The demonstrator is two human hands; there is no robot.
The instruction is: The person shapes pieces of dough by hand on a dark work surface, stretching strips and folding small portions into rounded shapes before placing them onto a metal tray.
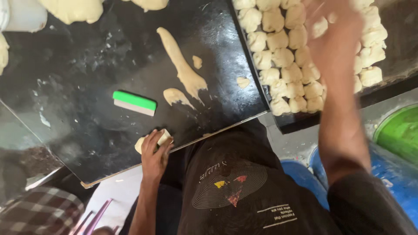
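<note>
1. A small piece of dough (152, 140) is gripped by the left hand (154, 154) at the near edge of the black worktop (87, 109).
2. The right hand (333, 39) is seen blurred over the tray (261, 93) of dough balls (283, 56); its grip cannot be told.
3. A green scraper (134, 103) and a long dough strip (183, 69) are found on the worktop, apart from both hands.
</note>
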